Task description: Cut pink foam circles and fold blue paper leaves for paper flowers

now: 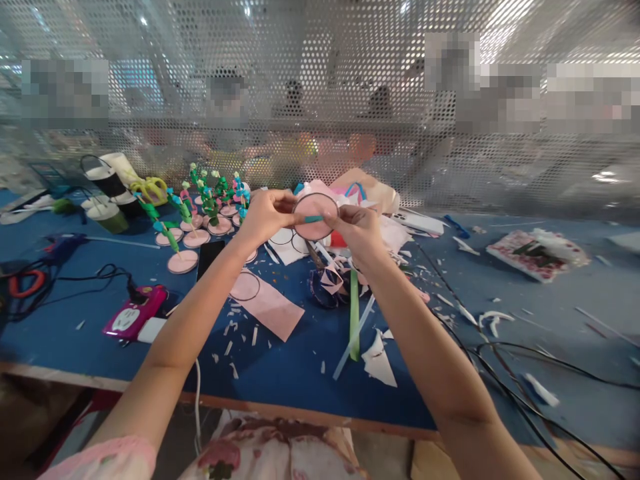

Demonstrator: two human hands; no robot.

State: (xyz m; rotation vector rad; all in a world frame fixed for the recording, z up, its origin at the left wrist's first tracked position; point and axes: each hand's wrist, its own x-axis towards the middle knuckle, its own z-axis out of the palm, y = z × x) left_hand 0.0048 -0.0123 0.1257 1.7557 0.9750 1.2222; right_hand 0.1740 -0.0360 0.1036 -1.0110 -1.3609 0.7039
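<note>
Pinching opposite edges of the pink disc (316,204) between left hand (269,212) and right hand (361,231) | disc hovering above blue table (300,373) | seemingly working its rim | next move likely calling for even thumb pressure

The head camera looks forward — and down — across the table (300,373).

I'm holding a round pink disc (316,203), dark-rimmed, raised, face toward me; short teal strip (314,219) across its middle.
</note>
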